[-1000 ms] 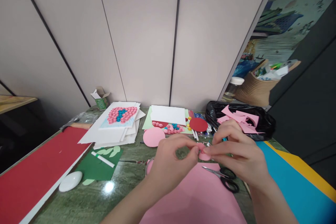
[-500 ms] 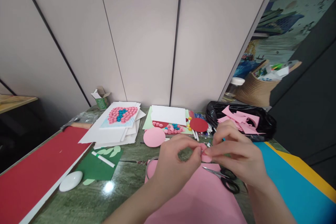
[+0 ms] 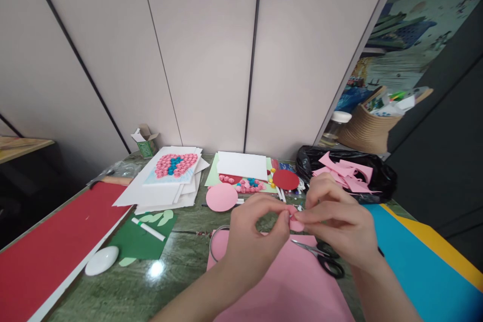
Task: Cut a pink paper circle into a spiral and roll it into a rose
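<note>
Between my two hands is a small curled strip of pink paper (image 3: 297,225), held above the table. My left hand (image 3: 256,234) pinches its left side between thumb and forefinger. From the right, my right hand (image 3: 341,219) has its thumb and fingers closed on the same paper. Just below lie scissors (image 3: 327,260) with black handles, partly on a large pink sheet (image 3: 279,282). A pink paper circle (image 3: 222,197) lies beyond my left hand, and a red paper circle (image 3: 286,179) farther back.
A heart of pink and blue paper rolls (image 3: 175,165) tops white sheets at the back left. Pink scraps (image 3: 349,173) fill a black bag (image 3: 387,181). A white oval object (image 3: 101,260) sits by green paper (image 3: 141,239); blue card (image 3: 415,266) lies right.
My right hand has shifted very slightly, its wrist turning a little. Both hands stay closed on the pink paper, which hangs in nearly the same place.
</note>
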`<state>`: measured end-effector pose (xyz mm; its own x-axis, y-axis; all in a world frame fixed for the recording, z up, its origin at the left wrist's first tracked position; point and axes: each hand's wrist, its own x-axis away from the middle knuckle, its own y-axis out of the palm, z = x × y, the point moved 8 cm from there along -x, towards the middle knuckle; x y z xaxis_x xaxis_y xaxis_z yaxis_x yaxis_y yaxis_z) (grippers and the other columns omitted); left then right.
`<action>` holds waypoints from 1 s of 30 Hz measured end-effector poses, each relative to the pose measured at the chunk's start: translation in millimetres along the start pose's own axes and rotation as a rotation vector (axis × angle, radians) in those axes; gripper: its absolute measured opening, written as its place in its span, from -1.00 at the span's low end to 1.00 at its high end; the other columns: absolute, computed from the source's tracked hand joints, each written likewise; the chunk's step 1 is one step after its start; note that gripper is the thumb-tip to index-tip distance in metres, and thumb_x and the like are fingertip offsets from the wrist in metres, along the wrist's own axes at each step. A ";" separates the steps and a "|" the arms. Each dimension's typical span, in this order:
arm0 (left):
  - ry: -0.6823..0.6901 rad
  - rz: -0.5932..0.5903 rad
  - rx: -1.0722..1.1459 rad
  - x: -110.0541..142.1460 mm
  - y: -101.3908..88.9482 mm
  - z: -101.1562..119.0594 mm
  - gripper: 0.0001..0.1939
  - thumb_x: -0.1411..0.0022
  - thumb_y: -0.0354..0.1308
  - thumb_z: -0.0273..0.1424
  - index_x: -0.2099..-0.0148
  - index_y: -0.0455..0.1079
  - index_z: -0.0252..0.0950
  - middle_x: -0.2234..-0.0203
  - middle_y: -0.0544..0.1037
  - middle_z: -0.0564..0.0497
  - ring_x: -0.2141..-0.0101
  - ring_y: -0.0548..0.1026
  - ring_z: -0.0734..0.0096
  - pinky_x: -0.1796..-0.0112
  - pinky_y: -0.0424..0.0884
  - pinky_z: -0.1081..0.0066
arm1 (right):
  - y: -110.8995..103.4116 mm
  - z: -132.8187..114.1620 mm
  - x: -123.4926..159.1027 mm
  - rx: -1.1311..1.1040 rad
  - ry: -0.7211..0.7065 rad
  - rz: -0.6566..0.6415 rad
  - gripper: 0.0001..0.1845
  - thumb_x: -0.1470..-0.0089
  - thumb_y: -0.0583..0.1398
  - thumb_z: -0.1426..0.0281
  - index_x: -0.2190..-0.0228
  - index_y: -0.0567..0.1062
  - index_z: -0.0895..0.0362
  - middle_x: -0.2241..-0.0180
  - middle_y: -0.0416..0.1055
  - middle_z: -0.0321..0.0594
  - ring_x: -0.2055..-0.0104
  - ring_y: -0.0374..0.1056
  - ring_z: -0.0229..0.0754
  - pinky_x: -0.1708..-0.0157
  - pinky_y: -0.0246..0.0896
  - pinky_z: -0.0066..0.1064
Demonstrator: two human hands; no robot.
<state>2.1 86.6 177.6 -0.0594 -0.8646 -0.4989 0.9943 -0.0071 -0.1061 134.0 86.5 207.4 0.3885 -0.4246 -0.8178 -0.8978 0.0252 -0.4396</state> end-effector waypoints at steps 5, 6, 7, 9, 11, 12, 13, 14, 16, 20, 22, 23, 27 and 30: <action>0.042 0.030 -0.027 0.9 -1.5 3.2 -0.85 -0.10 0.10 -0.56 0.40 0.50 -0.34 0.47 0.56 -0.01 0.38 0.49 0.44 0.30 0.40 0.45 | 0.4 2.1 0.5 -0.023 0.030 0.009 -0.74 0.06 0.28 0.58 0.35 0.56 -0.04 0.47 0.25 -0.31 0.39 0.17 -0.23 0.40 0.08 -0.30; 0.055 0.038 -0.033 0.9 -2.2 4.0 -0.85 -0.10 0.10 -0.56 0.40 0.50 -0.34 0.47 0.56 -0.02 0.38 0.49 0.44 0.31 0.40 0.45 | 0.7 2.7 0.6 -0.027 0.036 0.007 -0.73 0.06 0.28 0.58 0.35 0.56 -0.04 0.47 0.25 -0.31 0.38 0.16 -0.23 0.40 0.08 -0.30; 0.065 0.040 -0.037 0.8 -2.3 4.6 -0.85 -0.09 0.10 -0.57 0.40 0.50 -0.34 0.47 0.57 -0.02 0.38 0.49 0.44 0.31 0.40 0.45 | 0.8 3.4 0.8 -0.030 0.042 0.005 -0.73 0.07 0.28 0.58 0.35 0.56 -0.04 0.47 0.24 -0.31 0.38 0.16 -0.23 0.40 0.07 -0.29; 0.082 0.042 -0.046 0.6 -2.5 5.8 -0.86 -0.09 0.11 -0.57 0.40 0.50 -0.35 0.48 0.57 -0.02 0.39 0.49 0.44 0.32 0.40 0.45 | 0.5 4.8 1.1 -0.035 0.054 0.007 -0.72 0.08 0.29 0.58 0.35 0.56 -0.04 0.47 0.24 -0.32 0.38 0.15 -0.23 0.39 0.07 -0.29; 0.094 0.035 -0.060 0.4 -2.2 7.0 -0.86 -0.09 0.11 -0.56 0.40 0.50 -0.35 0.48 0.56 -0.02 0.40 0.50 0.45 0.32 0.41 0.45 | 0.2 5.8 1.4 -0.041 0.064 0.009 -0.72 0.08 0.29 0.58 0.36 0.56 -0.05 0.47 0.24 -0.32 0.39 0.15 -0.23 0.40 0.07 -0.29; 0.100 0.033 -0.070 0.4 -2.3 7.7 -0.86 -0.09 0.11 -0.56 0.40 0.50 -0.35 0.48 0.56 -0.02 0.40 0.50 0.45 0.32 0.41 0.45 | 0.1 6.3 1.6 -0.047 0.073 0.010 -0.73 0.08 0.29 0.58 0.36 0.56 -0.05 0.47 0.24 -0.32 0.39 0.15 -0.24 0.40 0.07 -0.29; 0.106 0.030 -0.080 0.5 -2.4 8.5 -0.86 -0.10 0.11 -0.56 0.39 0.50 -0.35 0.49 0.56 -0.02 0.41 0.50 0.45 0.33 0.41 0.45 | 0.4 7.1 1.8 -0.053 0.086 0.008 -0.73 0.08 0.29 0.57 0.36 0.56 -0.05 0.47 0.24 -0.32 0.40 0.16 -0.24 0.40 0.07 -0.29; 0.112 0.028 -0.091 0.5 -2.7 9.3 -0.86 -0.10 0.11 -0.55 0.39 0.50 -0.35 0.49 0.56 -0.02 0.41 0.50 0.45 0.33 0.41 0.46 | 0.8 7.9 2.1 -0.059 0.102 0.007 -0.73 0.08 0.29 0.57 0.37 0.56 -0.06 0.47 0.24 -0.33 0.39 0.16 -0.24 0.40 0.08 -0.29; 0.123 0.021 -0.113 0.5 -3.1 10.4 -0.86 -0.10 0.11 -0.54 0.39 0.51 -0.35 0.49 0.56 -0.03 0.40 0.50 0.45 0.33 0.40 0.45 | 2.0 10.2 2.8 -0.072 0.143 0.006 -0.74 0.09 0.31 0.56 0.39 0.56 -0.07 0.46 0.23 -0.33 0.39 0.16 -0.24 0.40 0.09 -0.30; 0.139 0.001 -0.152 -0.8 -3.4 11.5 -0.87 -0.11 0.11 -0.52 0.38 0.50 -0.37 0.48 0.57 -0.04 0.40 0.50 0.43 0.32 0.40 0.43 | 5.2 13.7 4.5 -0.086 0.207 -0.005 -0.74 0.13 0.33 0.54 0.41 0.55 -0.07 0.45 0.21 -0.34 0.37 0.16 -0.24 0.40 0.10 -0.32; 0.145 -0.013 -0.167 -1.9 -3.1 12.2 -0.87 -0.11 0.11 -0.52 0.39 0.50 -0.37 0.48 0.57 -0.05 0.40 0.50 0.42 0.32 0.40 0.42 | 6.5 15.2 5.3 -0.092 0.234 -0.013 -0.75 0.13 0.34 0.53 0.41 0.55 -0.07 0.44 0.20 -0.33 0.36 0.16 -0.24 0.39 0.10 -0.33; 0.147 -0.020 -0.173 -2.4 -3.0 12.6 -0.87 -0.11 0.11 -0.52 0.39 0.49 -0.37 0.49 0.57 -0.05 0.40 0.50 0.42 0.32 0.39 0.42 | 7.1 16.0 5.6 -0.100 0.249 -0.017 -0.76 0.12 0.34 0.53 0.41 0.54 -0.08 0.44 0.20 -0.33 0.36 0.16 -0.24 0.39 0.11 -0.33; 0.145 -0.035 -0.183 -3.2 -3.0 13.4 -0.85 -0.13 0.09 -0.51 0.42 0.48 -0.37 0.51 0.55 -0.04 0.42 0.48 0.43 0.33 0.39 0.42 | 9.8 19.8 6.6 -0.155 0.315 -0.028 -0.75 0.13 0.33 0.53 0.42 0.53 -0.08 0.42 0.20 -0.34 0.35 0.17 -0.25 0.38 0.12 -0.36; 0.149 -0.036 -0.189 -2.9 -2.8 12.9 -0.85 -0.13 0.10 -0.51 0.42 0.48 -0.37 0.51 0.54 -0.03 0.42 0.47 0.43 0.33 0.39 0.41 | 11.2 23.3 7.7 -0.191 0.371 -0.028 -0.76 0.14 0.34 0.53 0.43 0.53 -0.08 0.41 0.20 -0.34 0.34 0.18 -0.24 0.37 0.12 -0.37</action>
<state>0.6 82.6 190.5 -0.1211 -0.7820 -0.6114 0.9580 0.0691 -0.2782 131.7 104.6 187.5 0.3437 -0.7208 -0.6019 -0.9239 -0.1446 -0.3543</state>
